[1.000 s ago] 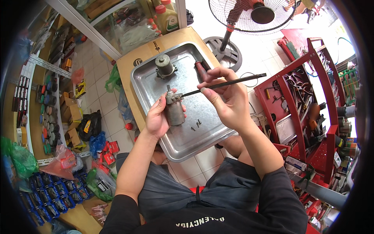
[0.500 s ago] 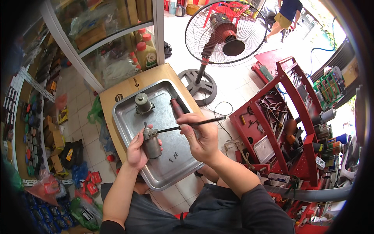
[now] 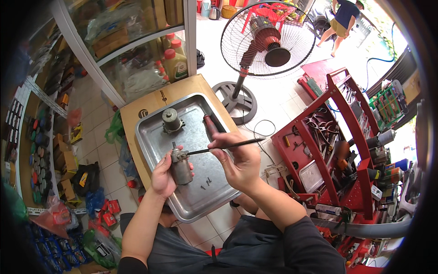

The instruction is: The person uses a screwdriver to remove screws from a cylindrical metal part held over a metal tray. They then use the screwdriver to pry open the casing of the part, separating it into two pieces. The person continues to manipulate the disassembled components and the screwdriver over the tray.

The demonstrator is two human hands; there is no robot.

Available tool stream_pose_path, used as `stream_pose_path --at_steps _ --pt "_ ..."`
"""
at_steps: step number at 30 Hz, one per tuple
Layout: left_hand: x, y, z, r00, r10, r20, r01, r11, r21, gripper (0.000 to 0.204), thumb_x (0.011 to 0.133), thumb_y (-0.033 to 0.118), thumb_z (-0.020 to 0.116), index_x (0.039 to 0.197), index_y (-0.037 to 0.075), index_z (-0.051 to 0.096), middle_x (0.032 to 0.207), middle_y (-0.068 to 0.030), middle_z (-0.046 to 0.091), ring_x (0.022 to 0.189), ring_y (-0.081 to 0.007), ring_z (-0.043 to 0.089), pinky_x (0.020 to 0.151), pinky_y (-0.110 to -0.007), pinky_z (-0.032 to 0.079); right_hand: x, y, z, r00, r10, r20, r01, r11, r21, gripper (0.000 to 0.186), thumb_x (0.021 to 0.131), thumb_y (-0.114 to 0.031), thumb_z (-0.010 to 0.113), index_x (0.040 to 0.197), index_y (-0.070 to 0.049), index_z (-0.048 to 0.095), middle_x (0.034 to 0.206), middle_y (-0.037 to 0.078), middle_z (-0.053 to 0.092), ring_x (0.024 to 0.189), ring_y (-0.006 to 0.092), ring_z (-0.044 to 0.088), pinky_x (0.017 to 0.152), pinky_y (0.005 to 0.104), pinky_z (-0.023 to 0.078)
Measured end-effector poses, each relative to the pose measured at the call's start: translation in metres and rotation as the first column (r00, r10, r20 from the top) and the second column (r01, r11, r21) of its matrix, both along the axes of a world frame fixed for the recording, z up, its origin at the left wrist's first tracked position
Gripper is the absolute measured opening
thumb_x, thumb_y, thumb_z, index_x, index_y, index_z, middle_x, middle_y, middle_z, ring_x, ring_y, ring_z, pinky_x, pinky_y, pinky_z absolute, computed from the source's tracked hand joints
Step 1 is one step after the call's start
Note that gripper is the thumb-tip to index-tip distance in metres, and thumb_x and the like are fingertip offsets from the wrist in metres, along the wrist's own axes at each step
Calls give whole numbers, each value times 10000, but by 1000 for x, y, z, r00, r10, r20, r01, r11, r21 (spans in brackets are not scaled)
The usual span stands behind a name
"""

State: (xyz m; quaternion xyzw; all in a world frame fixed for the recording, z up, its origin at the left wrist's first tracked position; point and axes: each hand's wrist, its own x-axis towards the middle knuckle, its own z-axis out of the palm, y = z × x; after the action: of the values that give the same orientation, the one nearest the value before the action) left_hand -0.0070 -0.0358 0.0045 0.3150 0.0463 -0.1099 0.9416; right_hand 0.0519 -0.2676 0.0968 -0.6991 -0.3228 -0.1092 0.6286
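Note:
My left hand (image 3: 163, 179) is wrapped round a grey metal cylindrical motor (image 3: 183, 172), holding it over the tray with its thin shaft pointing up. Between the thumb and fingers of my right hand (image 3: 242, 164) is a long, thin black rod-shaped tool (image 3: 246, 143). Its left end meets the mounting lug near the motor's top; its exact kind does not show. A second, similar motor (image 3: 171, 120) stands upright toward the back of the metal tray (image 3: 200, 213). Several small screws (image 3: 206, 183) lie right of the held motor. Beyond my right hand lies a red-handled tool (image 3: 210, 125), partly hidden by it.
The tray rests on a cardboard box (image 3: 130, 119). A pedestal fan (image 3: 269, 43) stands ahead, and a red tool rack (image 3: 315, 137) full of pliers and other tools is at right. Shelves line the left, beside a glass cabinet (image 3: 191, 41). Another person (image 3: 342, 20) is far off.
The whole view has shifted slightly, moving the scene a little to the right. Both hands keep their holds on the motor and rod. The far person has changed stance.

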Motion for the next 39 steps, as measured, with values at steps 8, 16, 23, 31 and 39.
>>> stream_pose_path --at_steps 8,16,23,31,39 --pt "-2 7 -5 999 -4 -42 4 1000 7 597 1092 483 397 1519 65 417 1276 -164 599 1107 -330 642 953 -525 551 1 12 6 990 -143 -18 144 986 80 198 862 103 733 1047 33 716 953 110 720 952 221 726 841 322 590" --pt "1 6 -6 1000 -17 1 17 1000 -10 585 1094 478 398 1498 57 438 1261 -169 593 1101 -342 629 940 -520 556 -5 8 3 990 16 -139 7 986 164 294 958 92 646 1250 89 611 1142 197 708 1074 237 716 940 316 561" --pt "3 3 -4 1000 -26 12 26 1000 -12 582 1096 476 387 1498 58 433 1264 -172 587 1097 -340 629 940 -517 556 7 -7 -4 970 -15 241 27 998 -50 328 938 106 666 1261 56 627 1087 171 692 1012 232 724 889 314 584" --pt "3 4 -5 1000 -25 6 25 999 -31 583 1094 482 388 1495 61 436 1257 -166 586 1100 -338 627 948 -517 549 1 7 -2 988 77 -135 -33 952 305 507 946 118 638 1432 50 510 1130 128 630 1004 230 727 938 335 583" --pt "3 6 -5 1000 -20 12 20 1000 -19 580 1094 477 388 1497 61 430 1255 -166 584 1101 -338 627 948 -516 550 0 0 2 964 -42 -262 88 982 166 379 921 118 678 1281 54 576 1046 111 686 1033 205 718 967 353 563"
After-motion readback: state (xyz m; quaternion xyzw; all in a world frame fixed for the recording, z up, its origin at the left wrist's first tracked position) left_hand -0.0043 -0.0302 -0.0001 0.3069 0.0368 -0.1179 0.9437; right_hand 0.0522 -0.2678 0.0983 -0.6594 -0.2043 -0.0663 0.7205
